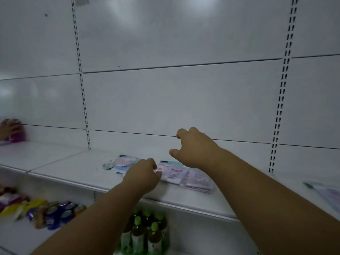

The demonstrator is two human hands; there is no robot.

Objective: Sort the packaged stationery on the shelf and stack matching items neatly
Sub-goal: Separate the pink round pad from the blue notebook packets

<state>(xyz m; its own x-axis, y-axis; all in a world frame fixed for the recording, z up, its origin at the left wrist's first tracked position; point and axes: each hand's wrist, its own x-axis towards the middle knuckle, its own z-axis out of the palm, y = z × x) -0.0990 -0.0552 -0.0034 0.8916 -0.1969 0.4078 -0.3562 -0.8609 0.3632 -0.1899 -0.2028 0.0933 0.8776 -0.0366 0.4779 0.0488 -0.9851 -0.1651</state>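
Observation:
Flat packaged stationery lies on the white shelf (73,173). A pale blue and pink pack (122,162) sits to the left. A pink and teal pack (172,171) lies in the middle, beside a pink stack (197,180) on its right. My left hand (142,176) hovers low between the left and middle packs, fingers curled, and whether it touches the middle pack's edge is unclear. My right hand (193,148) hangs above the middle pack with fingers loosely curled and nothing in it.
Another pack (325,193) lies at the shelf's right end. Far left, another person's hand (8,129) rests on a pink package (17,133). Below the shelf stand green-capped bottles (145,234) and snack packs with cans (42,212). The white back panel has slotted uprights (83,100).

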